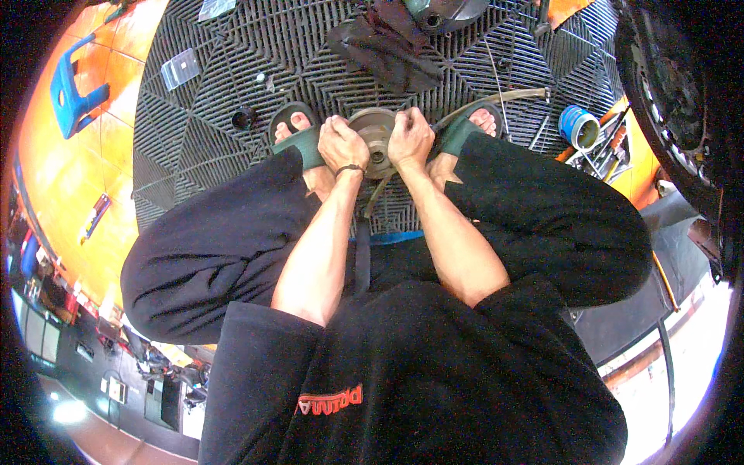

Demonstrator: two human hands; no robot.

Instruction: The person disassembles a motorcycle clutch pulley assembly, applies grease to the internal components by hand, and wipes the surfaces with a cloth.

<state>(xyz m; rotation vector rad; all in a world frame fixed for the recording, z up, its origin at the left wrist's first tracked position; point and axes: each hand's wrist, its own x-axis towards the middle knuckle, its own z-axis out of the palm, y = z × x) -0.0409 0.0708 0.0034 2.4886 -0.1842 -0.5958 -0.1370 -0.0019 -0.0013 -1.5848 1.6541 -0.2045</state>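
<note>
— So, what are the fingers doing?
— Those of the left hand are curling closed on the left rim of a round flanged metal disc; those of the right hand are gripping its right rim. Some fingertips are hiding from view, so I'm not telling how far under they are reaching.
— And where is the disc sitting?
— Between the two feet, its round hub showing between the wrists. I can't tell whether it is touching the floor mat.
— Anything close by?
— A brownish strip is arcing out from beside the right hand, past the right foot's toes. Green-strapped slippers are flanking the hands, and a dark wristband is circling the left wrist.
— Farther out?
— A dark cloth is lying crumpled beyond the disc. Off to the right, a blue can is standing near a cluster of hand tools; to the far left, a blue plastic stool is resting on the orange floor.
</note>
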